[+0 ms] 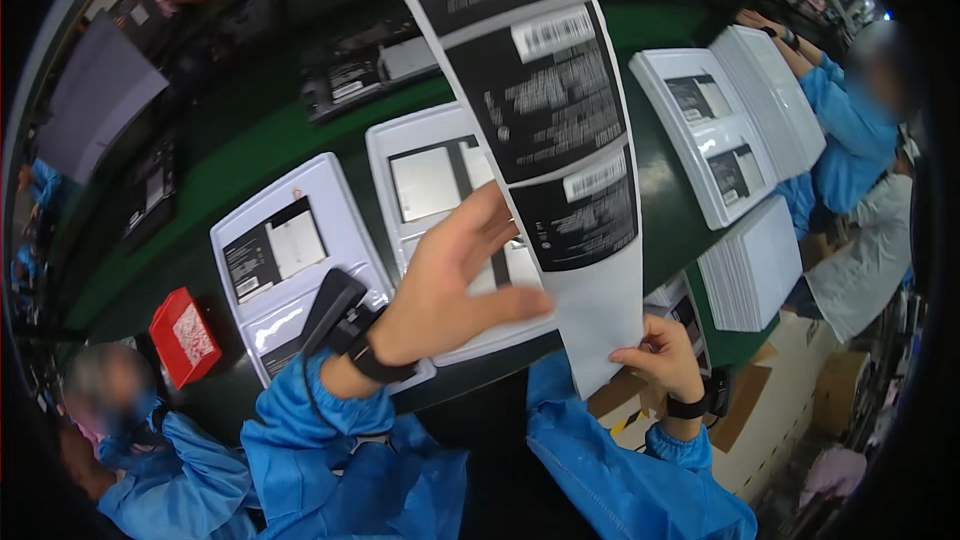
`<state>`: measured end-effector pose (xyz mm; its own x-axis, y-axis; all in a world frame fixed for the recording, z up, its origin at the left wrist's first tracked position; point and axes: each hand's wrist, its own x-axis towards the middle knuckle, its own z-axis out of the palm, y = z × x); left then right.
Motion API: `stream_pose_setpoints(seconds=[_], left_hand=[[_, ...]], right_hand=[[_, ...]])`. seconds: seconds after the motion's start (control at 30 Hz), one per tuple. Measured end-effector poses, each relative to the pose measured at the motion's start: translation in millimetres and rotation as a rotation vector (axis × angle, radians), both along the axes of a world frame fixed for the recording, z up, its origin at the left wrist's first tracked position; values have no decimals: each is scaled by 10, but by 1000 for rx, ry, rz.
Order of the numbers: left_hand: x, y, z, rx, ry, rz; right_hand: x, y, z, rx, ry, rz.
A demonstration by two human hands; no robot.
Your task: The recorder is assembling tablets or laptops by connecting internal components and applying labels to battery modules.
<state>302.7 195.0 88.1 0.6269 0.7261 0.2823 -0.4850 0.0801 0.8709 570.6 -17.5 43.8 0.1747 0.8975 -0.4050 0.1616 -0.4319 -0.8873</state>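
Note:
A long strip of black labels (565,115) with white barcode patches hangs in front of me on pale backing paper. My right hand (665,360) pinches the bare lower end of that strip between thumb and fingers. At the strip's left edge is my left hand (450,280), its thumb stretched out and apart from the fingers, whose tips are partly hidden behind the strip. Beneath it lies a white tray (385,155) with flat silver-and-black battery packs (425,183). Another white tray (335,185) to the left holds a similar battery pack (297,240).
A red bin (172,345) of small white pieces stands at the left. On the right are an open white tray (650,75), leaning trays (780,100) and a tray stack (745,275). Co-workers in blue sleeves (850,135) sit on both sides. Cardboard boxes (742,410) lie below the table.

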Motion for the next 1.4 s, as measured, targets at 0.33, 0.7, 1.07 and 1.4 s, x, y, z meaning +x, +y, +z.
stream_pose_setpoints(seconds=[0.33,0.7,1.07,1.4], left_hand=[[986,-554,-320,-601,24,-11],[697,-557,-114,-887,154,-296],[525,-583,-278,-539,136,-301],[514,-543,-360,-274,276,-144]], right_hand=[[295,-246,323,282,-862,-231],[-163,378,463,646,-561,-102],[-193,415,512,559,-498,-62],[-168,474,558,467,-474,28]])
